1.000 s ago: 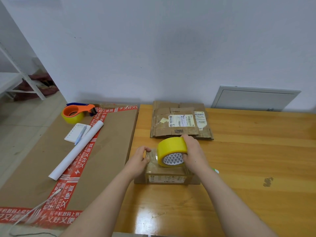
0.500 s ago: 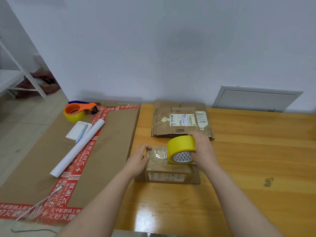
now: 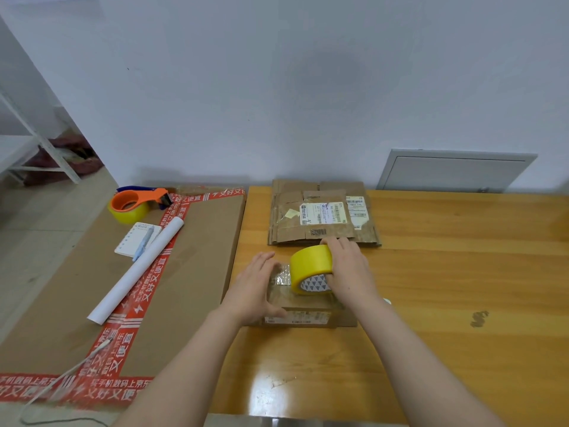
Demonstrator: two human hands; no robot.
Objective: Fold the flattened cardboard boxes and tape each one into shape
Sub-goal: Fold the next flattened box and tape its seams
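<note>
The small box [image 3: 303, 317] sits on the desk [image 3: 446, 272] before me. My left grip [image 3: 255, 288] lies spread flat on its taped top, and my right grip [image 3: 349, 269] curls round the yellow tape roll [image 3: 311, 263] resting on it. Flattened boxes [image 3: 320, 217] lie just behind.

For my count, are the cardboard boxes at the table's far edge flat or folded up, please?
Flat: the cardboard boxes lie stacked as thin sheets, labels up, on the wooden table.
</note>
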